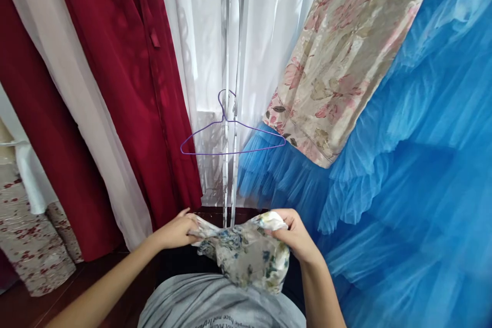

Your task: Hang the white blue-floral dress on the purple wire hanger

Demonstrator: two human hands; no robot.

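Note:
Between my two hands, a light floral garment (249, 253) with blue and green flowers is stretched, bunched and creased, low in front of my body. My left hand (180, 229) pinches its left end. At the upper right end, my right hand (294, 233) is closed on the cloth with the thumb toward me. What kind of garment it is cannot be made out. Straight ahead, a purple wire hanger (232, 152) hangs bare by its hook on a white metal upright (229, 179), beyond my hands and above them.
Long dark red dresses (126, 61) and a pale pink one (84, 82) hang on the left. On the right are a beige floral garment (338, 72) and a wide blue tulle skirt (434, 189). White curtains (269, 25) hang behind the upright. The floor (57, 297) is dark red.

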